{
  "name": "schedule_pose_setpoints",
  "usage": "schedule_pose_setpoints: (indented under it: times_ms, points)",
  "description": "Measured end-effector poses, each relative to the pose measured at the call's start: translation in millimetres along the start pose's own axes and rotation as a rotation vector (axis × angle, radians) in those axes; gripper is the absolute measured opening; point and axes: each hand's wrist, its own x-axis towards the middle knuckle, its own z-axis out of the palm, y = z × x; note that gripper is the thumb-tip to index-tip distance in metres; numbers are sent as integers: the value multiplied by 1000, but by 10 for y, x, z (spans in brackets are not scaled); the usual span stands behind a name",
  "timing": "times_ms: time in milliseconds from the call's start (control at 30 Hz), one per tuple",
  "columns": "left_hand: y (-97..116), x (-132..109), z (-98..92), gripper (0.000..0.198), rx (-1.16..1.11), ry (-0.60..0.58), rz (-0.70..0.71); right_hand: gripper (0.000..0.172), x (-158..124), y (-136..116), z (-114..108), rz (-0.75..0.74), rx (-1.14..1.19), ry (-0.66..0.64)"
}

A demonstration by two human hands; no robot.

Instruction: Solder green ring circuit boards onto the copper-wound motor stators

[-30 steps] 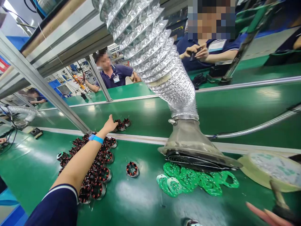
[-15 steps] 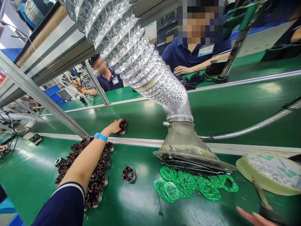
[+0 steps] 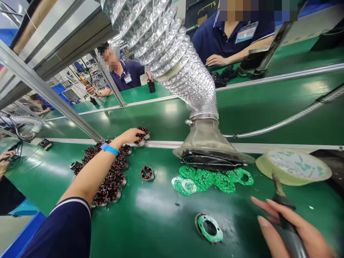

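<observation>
My left hand [image 3: 131, 136], with a blue band at its wrist, is closed on two motor stators [image 3: 139, 139] with dark cores and red windings, over the pale rail. Below that arm is a cluster of several more stators [image 3: 118, 179], and a single stator [image 3: 147, 173] stands apart to its right. At lower right my right hand [image 3: 298, 222] grips a soldering iron [image 3: 290, 229], its tip pointing up and away. Left of this hand lies a stator topped by a green ring-shaped circuit board [image 3: 212, 229].
Loose green circuit boards [image 3: 204, 179] lie under a fume hood [image 3: 206, 139] on a silver duct [image 3: 174, 61]. A yellowish round container [image 3: 292, 168] stands right. Behind the rail runs a green belt [image 3: 268, 111]. Co-workers sit across, one with a hand [image 3: 216, 60] on the far bench.
The view has tilted down. My left hand has drawn the stators back from the belt toward the rail. My right hand with the soldering iron and the board-topped stator have come into view.
</observation>
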Motion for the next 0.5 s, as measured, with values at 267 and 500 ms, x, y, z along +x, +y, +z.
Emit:
schedule_pose_setpoints:
  times_ms: [267, 500]
  points:
    - [283, -1246, 223, 47, 167, -236, 209, 35, -94, -413, -99, -89, -17, -96]
    - [1477, -1601, 261, 42, 25, 48, 466, 30, -195, -584, -113, -150, 16, -121]
